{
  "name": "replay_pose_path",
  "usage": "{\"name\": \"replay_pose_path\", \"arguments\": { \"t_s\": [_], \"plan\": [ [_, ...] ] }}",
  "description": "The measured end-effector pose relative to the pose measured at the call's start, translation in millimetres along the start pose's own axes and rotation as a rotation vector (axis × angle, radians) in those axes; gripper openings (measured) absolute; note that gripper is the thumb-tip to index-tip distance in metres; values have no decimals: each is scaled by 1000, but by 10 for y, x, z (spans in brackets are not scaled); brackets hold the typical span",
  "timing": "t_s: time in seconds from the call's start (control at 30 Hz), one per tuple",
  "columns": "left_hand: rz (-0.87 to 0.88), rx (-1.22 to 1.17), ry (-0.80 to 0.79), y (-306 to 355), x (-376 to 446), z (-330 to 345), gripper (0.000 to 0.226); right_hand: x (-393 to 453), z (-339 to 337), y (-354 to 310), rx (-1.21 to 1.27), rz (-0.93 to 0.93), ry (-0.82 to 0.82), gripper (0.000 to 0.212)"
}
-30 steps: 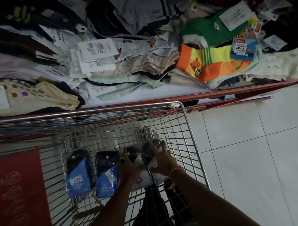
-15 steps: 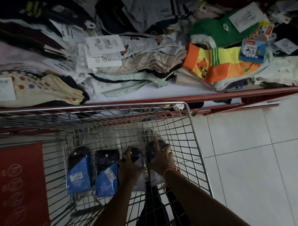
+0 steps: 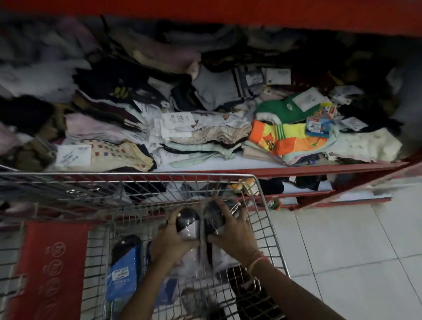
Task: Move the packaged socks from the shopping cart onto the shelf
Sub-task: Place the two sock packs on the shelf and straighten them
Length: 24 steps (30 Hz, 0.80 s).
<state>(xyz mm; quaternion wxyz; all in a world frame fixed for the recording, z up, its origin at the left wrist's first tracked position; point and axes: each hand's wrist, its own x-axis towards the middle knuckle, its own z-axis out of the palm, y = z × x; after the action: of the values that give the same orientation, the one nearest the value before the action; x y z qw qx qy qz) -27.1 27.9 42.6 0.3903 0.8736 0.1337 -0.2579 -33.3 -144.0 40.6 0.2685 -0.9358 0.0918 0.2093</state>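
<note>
Inside the wire shopping cart (image 3: pixel 261 196) my left hand (image 3: pixel 171 240) grips a clear-wrapped pack of dark socks (image 3: pixel 187 226). My right hand (image 3: pixel 231 233) grips a second such pack (image 3: pixel 213 219) right beside it. Both packs are lifted off the cart floor, near its far right corner. A blue-labelled sock pack (image 3: pixel 124 270) still lies flat on the cart floor to the left. Another blue pack (image 3: pixel 168 290) is mostly hidden under my left forearm. The red shelf (image 3: pixel 277 170) stands just beyond the cart, heaped with loose socks.
A red panel (image 3: pixel 44 273) covers the cart's left side. Orange-and-yellow socks (image 3: pixel 281 138) and green socks (image 3: pixel 282 109) lie on the shelf's right part. A strip of bare white shelf (image 3: pixel 205 163) shows near the front edge. White floor tiles (image 3: pixel 352 250) lie to the right.
Both hands have closed on the two clear-wrapped packs and raised them off the cart floor toward the far end. The view has tilted upward, showing more of the shelf.
</note>
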Motion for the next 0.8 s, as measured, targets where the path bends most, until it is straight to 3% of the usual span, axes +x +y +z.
{"name": "replay_pose_path", "arguments": {
  "t_s": [0.4,0.8],
  "plan": [
    [387,102,422,1225,-646,-1006,103,-484,-1565,-612,60,-312,429,97],
    [816,19,731,3064,-1266,-1276,101,-918,-3333,-599,116,-534,942,92]
  ]
}}
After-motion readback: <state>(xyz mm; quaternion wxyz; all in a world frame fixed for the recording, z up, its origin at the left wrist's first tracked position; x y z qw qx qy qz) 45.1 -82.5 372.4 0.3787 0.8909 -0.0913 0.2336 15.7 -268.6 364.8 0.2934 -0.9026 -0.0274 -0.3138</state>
